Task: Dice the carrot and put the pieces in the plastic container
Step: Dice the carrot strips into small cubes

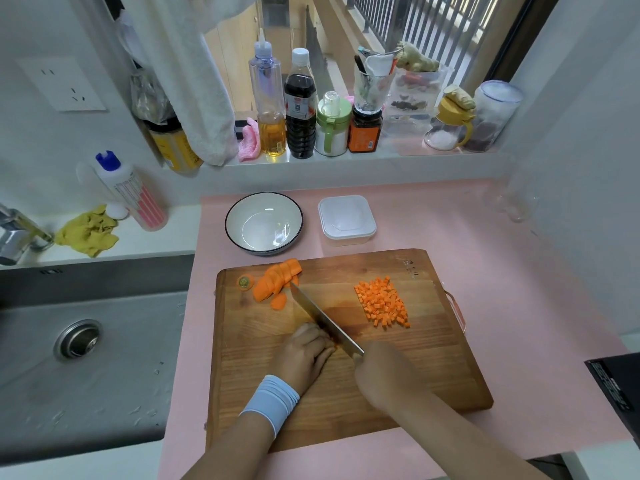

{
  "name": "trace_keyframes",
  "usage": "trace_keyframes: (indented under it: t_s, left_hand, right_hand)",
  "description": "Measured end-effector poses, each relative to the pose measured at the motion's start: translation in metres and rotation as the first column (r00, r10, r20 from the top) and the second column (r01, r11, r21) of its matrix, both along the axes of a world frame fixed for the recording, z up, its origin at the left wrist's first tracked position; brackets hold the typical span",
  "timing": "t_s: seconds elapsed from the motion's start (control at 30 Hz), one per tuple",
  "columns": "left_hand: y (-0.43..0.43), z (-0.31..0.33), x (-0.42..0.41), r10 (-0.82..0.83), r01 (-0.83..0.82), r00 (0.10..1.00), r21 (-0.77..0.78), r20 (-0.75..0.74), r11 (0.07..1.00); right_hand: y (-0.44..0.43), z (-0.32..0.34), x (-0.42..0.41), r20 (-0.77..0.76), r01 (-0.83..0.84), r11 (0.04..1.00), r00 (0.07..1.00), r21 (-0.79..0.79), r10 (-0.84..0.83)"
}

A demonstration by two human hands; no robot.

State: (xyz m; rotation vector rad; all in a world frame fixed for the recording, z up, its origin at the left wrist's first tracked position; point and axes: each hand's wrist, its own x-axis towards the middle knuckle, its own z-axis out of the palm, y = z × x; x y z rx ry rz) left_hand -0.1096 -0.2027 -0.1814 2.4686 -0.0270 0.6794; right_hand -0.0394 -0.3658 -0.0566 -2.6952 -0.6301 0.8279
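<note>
Centrally placed: wooden cutting board (346,410), lying on a pink mat (519,289) on the counter.
R hand (384,375): fingers wrapped round the knife handle; the handle itself is hidden inside the grip.
Knife (322,320): blade runs diag. from R hand up-left across the board; tip ends just beside the sliced carrot.
L hand (308,351): knuckles up, fingers curled down onto the board, fingertips (329,351) touching the L face of the blade near its heel. What lies under the fingers is hidden, so cannot tell whether they hold anything.
Wristband (270,403): pale blue, ribbed, on L wrist.
Sliced carrot (277,282): fanned row of slices, far-L corner of the board; one loose slice (278,301) just in front of it.
Carrot top (245,282): cut stem end, just L of the slices.
Diced carrot (382,303): pile of small cubes on the R half of the board, well apart from both hands.
Plastic container (346,239): square, translucent, lid off, on the mat just behind the board's far edge.
Bowl (227,223): white w/ dark rim, L of the container, near but not touching it.
Sink (104,393): steel, L of the mat; drain visible.
Sill: row of bottles & jars along the window ledge, behind the container.
</note>
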Motion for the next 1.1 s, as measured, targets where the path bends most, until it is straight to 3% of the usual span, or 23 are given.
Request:
trace_keyframes:
  t_s: [0.7, 1.1]
  left_hand:
    - [0.001, 0.003, 0.0, 0.012, -0.012, 1.0, -0.051, -0.005, 0.999]
    - [0.002, 0.004, 0.0, 0.013, -0.016, 0.999, -0.079, -0.042, 0.997]
  right_hand:
    - [-0.025, 0.005, -0.012, 0.108, -0.044, 0.998, 0.993, 0.038, 0.039]
    - [-0.022, 0.005, -0.004, -0.015, -0.024, 1.0, 1.0, -0.001, 0.024]
